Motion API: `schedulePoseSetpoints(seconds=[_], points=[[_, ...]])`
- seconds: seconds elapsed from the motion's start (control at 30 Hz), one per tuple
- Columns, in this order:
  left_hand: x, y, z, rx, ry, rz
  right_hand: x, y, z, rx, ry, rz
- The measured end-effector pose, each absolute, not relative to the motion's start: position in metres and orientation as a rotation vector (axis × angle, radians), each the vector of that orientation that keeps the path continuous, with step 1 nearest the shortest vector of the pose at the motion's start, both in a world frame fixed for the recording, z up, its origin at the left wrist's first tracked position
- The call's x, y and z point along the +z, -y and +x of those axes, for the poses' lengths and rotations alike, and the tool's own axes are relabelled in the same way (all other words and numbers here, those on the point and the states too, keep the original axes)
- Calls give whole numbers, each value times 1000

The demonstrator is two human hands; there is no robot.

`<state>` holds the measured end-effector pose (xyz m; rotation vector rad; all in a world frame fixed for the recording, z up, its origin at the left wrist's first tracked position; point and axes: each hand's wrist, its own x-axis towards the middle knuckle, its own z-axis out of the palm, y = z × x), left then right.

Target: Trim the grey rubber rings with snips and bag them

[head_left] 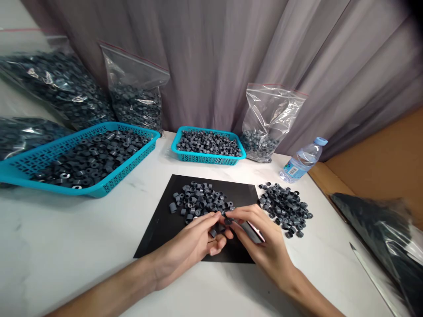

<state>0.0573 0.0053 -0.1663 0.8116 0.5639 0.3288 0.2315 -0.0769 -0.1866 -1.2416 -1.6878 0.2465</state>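
My left hand (201, 237) is closed around a few small dark grey plastic caps (213, 230), over the front of a black mat (158, 229). Facing it, my right hand (264, 229) pinches one cap (228, 221) between thumb and fingertips, close to the left fingers. A flat dark object with a pinkish edge (254, 232) shows beneath the right palm; I cannot make out what it is. Just beyond both hands, a heap of grey caps (201, 198) lies on the mat. Another heap of caps (286, 204) spreads on the white table to the right.
A large blue basket (127, 176) and a smaller blue basket (208, 157) hold many dark parts. Zip bags of parts (139, 97) stand behind, one more bag (264, 136) at right. A water bottle (302, 160) stands near a cardboard box (380, 163) with a bag (380, 233).
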Motion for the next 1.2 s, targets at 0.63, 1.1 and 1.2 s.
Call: schedulePoseSetpoints(seconds=[0.63, 1.1, 1.2], points=[[-175, -16, 53, 330, -622, 1462, -189, 70, 249, 330, 1609, -1441], [-162, -25, 49, 288, -665, 1459, -196, 68, 250, 426, 1671, -1639], [-174, -25, 50, 294, -651, 1494, -190, 69, 251, 440, 1702, -1595]])
